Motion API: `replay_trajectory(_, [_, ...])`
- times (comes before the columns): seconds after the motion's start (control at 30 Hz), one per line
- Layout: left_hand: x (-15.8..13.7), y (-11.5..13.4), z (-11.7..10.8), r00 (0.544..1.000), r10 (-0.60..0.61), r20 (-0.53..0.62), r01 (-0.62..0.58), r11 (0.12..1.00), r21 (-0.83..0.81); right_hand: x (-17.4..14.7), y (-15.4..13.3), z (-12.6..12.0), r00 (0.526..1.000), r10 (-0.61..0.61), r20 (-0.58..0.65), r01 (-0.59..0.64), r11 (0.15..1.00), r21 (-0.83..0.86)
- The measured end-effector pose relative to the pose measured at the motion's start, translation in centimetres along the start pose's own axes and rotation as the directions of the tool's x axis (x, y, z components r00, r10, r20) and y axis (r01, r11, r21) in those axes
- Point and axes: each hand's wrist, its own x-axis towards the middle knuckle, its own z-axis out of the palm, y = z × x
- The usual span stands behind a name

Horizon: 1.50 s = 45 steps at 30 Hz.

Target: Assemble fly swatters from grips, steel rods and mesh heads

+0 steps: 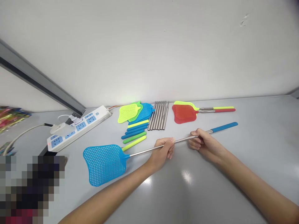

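A blue fly swatter (106,165) with an extended metal rod and a blue grip is held in both my hands, its perforated head to the left. My left hand (163,152) is closed round the thin part of the rod. Closer to the grip, my right hand (202,143) pinches the rod. Behind them lie several metal rods (160,115) side by side. Left of those are loose coloured grips (135,137) in blue, green and yellow, and a pile of swatter heads (128,112). A red swatter (184,114) overlaps a yellow swatter (223,108) at the back right.
At the left a white power strip (79,127) carries a plugged-in adapter (62,129) and a cable (25,130). A white wall (158,53) rises behind the grey table (263,130). Colourful packaging (11,119) shows at the left edge, above a pixelated area.
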Motion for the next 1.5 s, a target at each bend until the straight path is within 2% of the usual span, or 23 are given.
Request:
replay_trajectory(0.23, [0.0, -0.1, 0.0, 1.000, 0.008, 0.001, -0.008, 1.000, 0.030, -0.3, 0.0, 0.6, 1.000, 0.025, 0.017, -0.023, 0.995, -0.095])
replay_trajectory(0.63, [-0.1, 0.1, 0.0, 0.999, 0.013, 0.036, -0.019, 0.985, 0.173, -0.8, 1.0, 1.6, 0.987, 0.029, 0.159, 0.004, 0.979, -0.204])
replay_trajectory(1.0, [-0.5, 0.5, 0.3, 0.991, -0.063, 0.121, 0.027, 0.959, 0.281, -0.9, 2.2, 2.0, 0.968, 0.051, 0.245, -0.004, 0.982, -0.190])
replay_trajectory(1.17, [-0.5, 0.4, 0.3, 0.988, -0.105, 0.114, 0.071, 0.961, 0.266, -1.1, 2.1, 2.1, 0.965, 0.046, 0.257, 0.001, 0.984, -0.179])
replay_trajectory(1.3, [-0.5, 0.2, 0.4, 0.992, -0.109, 0.070, 0.099, 0.985, 0.141, -1.1, 2.5, 2.5, 0.985, 0.011, 0.171, 0.018, 0.986, -0.168])
replay_trajectory(1.4, [-0.5, 0.0, 0.5, 0.996, -0.085, 0.028, 0.085, 0.996, 0.027, -1.0, 3.0, 2.9, 0.991, 0.004, 0.135, 0.008, 0.996, -0.088])
replay_trajectory(1.5, [-0.5, 0.0, 0.6, 0.997, -0.075, -0.010, 0.075, 0.997, 0.003, -1.0, 3.4, 3.2, 0.994, 0.002, 0.109, -0.001, 1.000, -0.013])
